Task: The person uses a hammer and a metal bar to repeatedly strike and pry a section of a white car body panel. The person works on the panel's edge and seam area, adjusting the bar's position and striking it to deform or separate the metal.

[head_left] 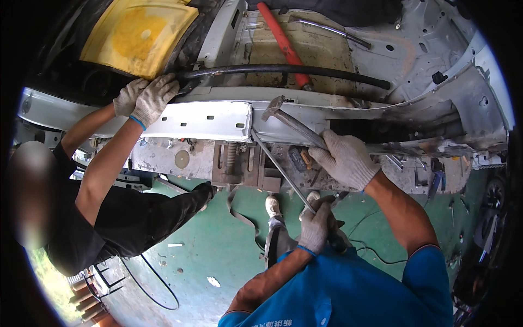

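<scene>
My right hand (347, 158), in a whitish knit glove, is closed round the handle of a hammer (298, 128). The hammer's head is over the white car body sill (207, 120), beside the cut end of its slotted outer panel. Lower down, my gloved left hand (314, 228) grips a long thin metal bar (282, 173). That bar slants up to the left, its tip at the panel's cut edge; I cannot tell how deep the tip reaches. A co-worker's two gloved hands (148, 98) hold the end of a long black pry bar (289, 69) above the sill.
A red tube-like bar (280, 41) and a chrome bar (332, 31) lie in the car's open floor. A yellow panel (140, 35) is at upper left. Beneath the sill, a bench ledge (196, 158) carries a clamp (234, 166) and pliers (437, 177). Black cables (163, 297) lie on the green floor.
</scene>
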The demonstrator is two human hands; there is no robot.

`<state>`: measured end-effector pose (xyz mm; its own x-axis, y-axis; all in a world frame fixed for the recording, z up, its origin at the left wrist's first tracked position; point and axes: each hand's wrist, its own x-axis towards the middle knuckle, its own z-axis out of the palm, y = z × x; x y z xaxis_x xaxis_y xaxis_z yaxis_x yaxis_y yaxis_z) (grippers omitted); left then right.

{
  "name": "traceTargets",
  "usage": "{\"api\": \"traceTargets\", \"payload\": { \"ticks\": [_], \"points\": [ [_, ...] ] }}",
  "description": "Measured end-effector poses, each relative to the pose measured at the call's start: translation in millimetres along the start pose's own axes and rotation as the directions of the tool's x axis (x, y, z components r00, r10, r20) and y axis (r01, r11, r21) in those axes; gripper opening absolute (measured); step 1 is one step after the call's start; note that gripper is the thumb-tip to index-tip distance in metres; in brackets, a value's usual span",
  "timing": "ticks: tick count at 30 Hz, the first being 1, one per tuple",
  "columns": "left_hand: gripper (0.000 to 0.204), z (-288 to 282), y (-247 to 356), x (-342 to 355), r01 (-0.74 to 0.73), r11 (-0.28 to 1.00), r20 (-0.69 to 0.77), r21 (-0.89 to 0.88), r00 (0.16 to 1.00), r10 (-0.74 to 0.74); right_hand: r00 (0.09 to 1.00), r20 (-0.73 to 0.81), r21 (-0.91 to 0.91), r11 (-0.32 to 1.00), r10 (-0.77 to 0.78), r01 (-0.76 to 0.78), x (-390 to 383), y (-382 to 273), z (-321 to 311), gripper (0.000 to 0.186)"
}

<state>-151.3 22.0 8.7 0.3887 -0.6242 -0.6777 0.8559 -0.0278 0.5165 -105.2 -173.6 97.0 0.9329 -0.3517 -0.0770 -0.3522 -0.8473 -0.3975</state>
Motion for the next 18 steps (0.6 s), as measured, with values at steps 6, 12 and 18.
{"api": "traceTargets", "payload": {
  "ticks": [6,12,18],
  "points": [
    [0.035,-3.2,0.7,5.7,-0.004,0.999,-0.017,-0.048,1.0,0.003,0.999,0.005,0.02,0.999,-0.032,0.032,0.5,-1.7,2.1,0.045],
    [0.034,-10.5,-5.2,13.2,-0.024,1.0,-0.046,-0.016,0.999,0.024,0.998,0.043,0.034,0.998,-0.047,0.045,4.4,-4.5,8.1,0.044],
    [0.034,-13.5,-7.4,13.1,-0.02,1.0,-0.014,-0.006,1.0,0.02,0.997,0.044,0.013,0.998,-0.061,0.06,8.9,-9.3,12.7,0.043]
  ]
}}
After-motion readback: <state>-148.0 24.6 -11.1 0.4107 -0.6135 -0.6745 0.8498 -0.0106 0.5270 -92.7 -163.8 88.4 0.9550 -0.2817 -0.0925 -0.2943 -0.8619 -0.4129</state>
